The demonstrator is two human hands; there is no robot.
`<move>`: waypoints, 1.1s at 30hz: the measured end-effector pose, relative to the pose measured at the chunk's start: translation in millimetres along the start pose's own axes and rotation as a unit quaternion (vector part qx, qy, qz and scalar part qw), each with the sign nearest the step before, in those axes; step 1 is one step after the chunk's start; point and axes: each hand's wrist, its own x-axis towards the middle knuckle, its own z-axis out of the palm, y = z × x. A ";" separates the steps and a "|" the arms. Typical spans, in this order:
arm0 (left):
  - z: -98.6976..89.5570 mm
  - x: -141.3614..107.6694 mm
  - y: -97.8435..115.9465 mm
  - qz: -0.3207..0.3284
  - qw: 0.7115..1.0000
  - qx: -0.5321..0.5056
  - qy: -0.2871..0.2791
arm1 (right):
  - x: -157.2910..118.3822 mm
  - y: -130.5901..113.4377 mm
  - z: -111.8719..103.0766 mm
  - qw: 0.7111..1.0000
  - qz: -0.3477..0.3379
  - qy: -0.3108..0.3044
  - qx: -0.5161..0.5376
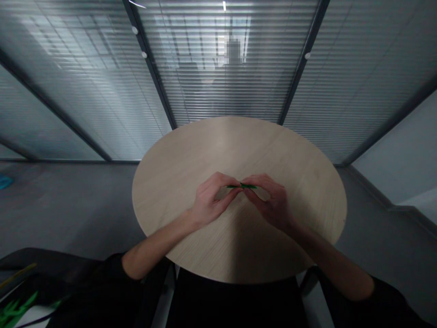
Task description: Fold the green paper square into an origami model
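Observation:
Over the middle of the round wooden table (225,141), my two hands meet fingertip to fingertip. Between them is a small, thin green piece (251,186), seen nearly edge-on; its exact kind is too small to make out. My left hand (212,196) pinches it from the left with thumb and fingers. From the right, my right hand (273,200) pinches it the same way. Parts of the green piece are hidden behind the fingertips. Both forearms reach in from the near side of the table.
Glass partitions with blinds (225,95) stand right behind the table. At the lower left, green pieces (18,310) lie near a white item (36,316) on something dark. A blue object (5,181) is on the floor at far left. A white wall (403,150) stands right.

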 end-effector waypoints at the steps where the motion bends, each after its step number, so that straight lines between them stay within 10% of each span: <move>1: -0.1 0.2 -0.1 0.002 1.000 0.003 0.002 | 0.0 0.1 0.1 1.000 -0.002 0.002 0.003; 33: -4.4 -1.9 -6.2 -0.040 0.999 -0.007 0.010 | 1.4 0.5 -4.2 0.999 -0.001 0.031 0.017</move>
